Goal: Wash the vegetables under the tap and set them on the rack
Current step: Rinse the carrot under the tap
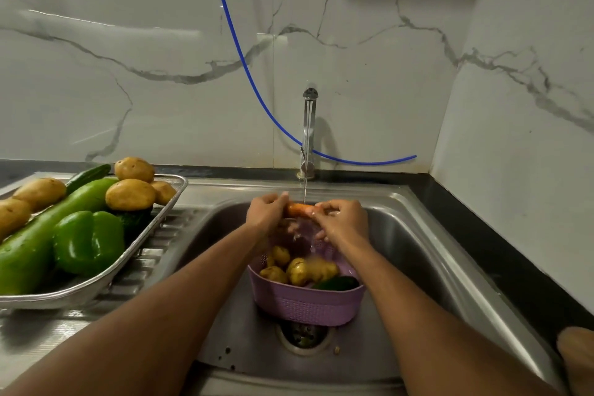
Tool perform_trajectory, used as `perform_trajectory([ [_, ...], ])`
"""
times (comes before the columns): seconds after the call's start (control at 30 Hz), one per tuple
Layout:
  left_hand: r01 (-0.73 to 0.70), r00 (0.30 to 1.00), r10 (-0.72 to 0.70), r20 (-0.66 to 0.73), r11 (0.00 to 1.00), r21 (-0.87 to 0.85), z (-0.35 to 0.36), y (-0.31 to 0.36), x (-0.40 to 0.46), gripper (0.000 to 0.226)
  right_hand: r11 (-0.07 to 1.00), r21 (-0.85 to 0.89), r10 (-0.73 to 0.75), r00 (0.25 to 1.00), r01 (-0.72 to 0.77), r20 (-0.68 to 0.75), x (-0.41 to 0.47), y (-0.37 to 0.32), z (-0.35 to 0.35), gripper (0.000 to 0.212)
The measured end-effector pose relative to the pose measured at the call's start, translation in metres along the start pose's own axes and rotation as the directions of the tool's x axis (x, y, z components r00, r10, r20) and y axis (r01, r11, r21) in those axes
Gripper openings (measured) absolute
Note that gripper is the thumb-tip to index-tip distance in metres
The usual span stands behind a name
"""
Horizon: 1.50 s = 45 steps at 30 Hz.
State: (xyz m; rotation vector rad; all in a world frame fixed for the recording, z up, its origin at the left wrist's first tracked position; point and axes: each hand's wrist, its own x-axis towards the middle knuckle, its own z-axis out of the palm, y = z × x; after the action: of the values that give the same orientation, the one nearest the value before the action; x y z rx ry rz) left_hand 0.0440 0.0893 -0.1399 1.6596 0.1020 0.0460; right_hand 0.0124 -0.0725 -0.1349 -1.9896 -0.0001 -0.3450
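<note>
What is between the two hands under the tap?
In the head view, a carrot lies between the left hand and the right hand; both grip its ends, and the water stream falls on it.

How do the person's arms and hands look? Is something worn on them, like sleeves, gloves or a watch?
Both forearms are bare as far as the picture shows: no sleeves, no gloves. No watch, bracelet or ring is visible on the left hand or the right hand. The right hand glistens with water. Both arms enter from the bottom edge, so the upper arms are out of view.
</note>
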Motion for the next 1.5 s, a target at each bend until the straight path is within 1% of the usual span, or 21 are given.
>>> perform_trajectory([
  [0.03, -0.017, 0.999, 0.015, 0.036, 0.998, 0.063, -0.003, -0.002, -0.003, 0.027, 0.996, -0.038, -0.081, 0.995, 0.079, -0.06, 0.001, -0.003, 0.0, 0.01],
  [0.1, -0.114, 0.992, 0.098, 0.081, 0.965, 0.235, -0.005, -0.004, -0.008, 0.035, 0.964, -0.155, -0.24, 0.957, 0.216, -0.16, 0.002, -0.007, 0.002, 0.022],
  [0.17, -0.2, 0.98, 0.191, 0.062, 0.911, 0.362, -0.003, -0.004, -0.011, 0.045, 0.94, -0.233, -0.292, 0.94, 0.248, -0.178, 0.001, -0.004, 0.005, 0.031],
  [0.2, -0.206, 0.978, 0.198, 0.062, 0.889, 0.408, -0.003, -0.003, -0.011, 0.045, 0.943, -0.257, -0.254, 0.955, 0.209, -0.154, 0.002, 0.002, 0.006, 0.035],
  [0.23, -0.191, 0.981, 0.176, 0.076, 0.856, 0.481, -0.003, -0.005, -0.01, 0.044, 0.951, -0.285, -0.16, 0.981, 0.123, -0.109, 0.002, 0.006, 0.005, 0.038],
  [0.27, -0.162, 0.987, 0.128, 0.1, 0.809, 0.564, -0.004, -0.006, -0.009, 0.042, 0.944, -0.33, -0.056, 0.996, 0.031, -0.066, 0.002, 0.011, 0.006, 0.041],
  [0.3, -0.139, 0.99, 0.084, 0.117, 0.771, 0.622, -0.004, -0.008, -0.009, 0.04, 0.931, -0.364, -0.011, 0.998, -0.011, -0.057, 0.001, 0.014, 0.006, 0.043],
  [0.4, -0.168, 0.985, 0.147, 0.085, 0.763, 0.624, -0.002, -0.003, -0.009, 0.041, 0.948, -0.315, -0.104, 0.98, 0.047, -0.169, 0.003, 0.008, 0.006, 0.044],
  [0.43, -0.184, 0.981, 0.179, 0.073, 0.739, 0.648, -0.003, -0.001, -0.01, 0.041, 0.958, -0.287, -0.076, 0.984, 0.027, -0.159, 0.004, 0.006, 0.007, 0.044],
  [0.5, -0.199, 0.975, 0.203, 0.093, 0.603, 0.772, -0.008, -0.003, -0.018, 0.041, 0.944, -0.321, 0.074, 0.997, -0.073, -0.01, -0.001, 0.009, 0.007, 0.043],
  [0.57, -0.256, 0.957, 0.248, 0.153, 0.461, 0.85, -0.016, -0.005, -0.024, 0.038, 0.924, -0.368, 0.137, 0.988, -0.103, 0.067, -0.001, 0.011, 0.005, 0.042],
  [0.67, -0.443, 0.877, 0.359, 0.32, 0.346, 0.827, -0.022, 0.01, -0.029, 0.026, 0.939, -0.338, 0.08, 0.997, -0.07, 0.017, 0.0, 0.005, -0.001, 0.045],
  [0.73, -0.537, 0.831, 0.326, 0.451, 0.264, 0.801, -0.015, 0.024, -0.031, 0.03, 0.938, -0.342, 0.077, 0.996, -0.059, 0.042, 0.001, 0.004, -0.001, 0.046],
  [0.8, -0.544, 0.83, 0.268, 0.489, 0.198, 0.816, -0.002, 0.034, -0.037, 0.034, 0.943, -0.329, 0.089, 0.991, -0.052, 0.096, 0.003, 0.009, -0.003, 0.048],
  [0.87, -0.529, 0.841, 0.257, 0.476, 0.205, 0.824, 0.002, 0.039, -0.042, 0.034, 0.968, -0.245, 0.084, 0.987, -0.049, 0.134, 0.001, 0.007, -0.005, 0.049],
  [1.0, -0.462, 0.882, 0.269, 0.387, 0.338, 0.82, -0.025, 0.069, -0.058, 0.039, 0.998, 0.062, 0.021, 0.998, -0.024, 0.053, -0.005, -0.008, -0.004, 0.05],
  [1.07, -0.393, 0.912, 0.295, 0.285, 0.425, 0.816, -0.056, 0.096, -0.066, 0.033, 0.992, 0.122, 0.039, 0.998, -0.045, 0.049, -0.002, -0.01, -0.002, 0.05],
  [1.17, -0.235, 0.936, 0.345, 0.073, 0.455, 0.859, -0.121, 0.131, -0.083, 0.036, 0.995, 0.073, 0.057, 0.989, -0.068, 0.133, -0.001, -0.003, 0.005, 0.04],
  [1.27, -0.07, 0.961, 0.255, -0.101, 0.585, 0.808, -0.173, 0.137, -0.091, 0.043, 0.998, 0.029, 0.043, 0.986, -0.048, 0.159, 0.0, 0.002, 0.007, 0.031],
  [1.4, 0.092, 0.985, 0.062, -0.161, 0.601, 0.794, -0.198, 0.122, -0.094, 0.041, 0.998, -0.061, 0.038, 0.979, -0.026, 0.198, 0.002, 0.007, 0.009, 0.028],
  [1.5, 0.162, 0.979, 0.016, -0.204, 0.546, 0.822, -0.202, 0.109, -0.093, 0.048, 0.994, -0.108, 0.035, 0.973, -0.011, 0.227, 0.001, 0.012, 0.009, 0.026],
])
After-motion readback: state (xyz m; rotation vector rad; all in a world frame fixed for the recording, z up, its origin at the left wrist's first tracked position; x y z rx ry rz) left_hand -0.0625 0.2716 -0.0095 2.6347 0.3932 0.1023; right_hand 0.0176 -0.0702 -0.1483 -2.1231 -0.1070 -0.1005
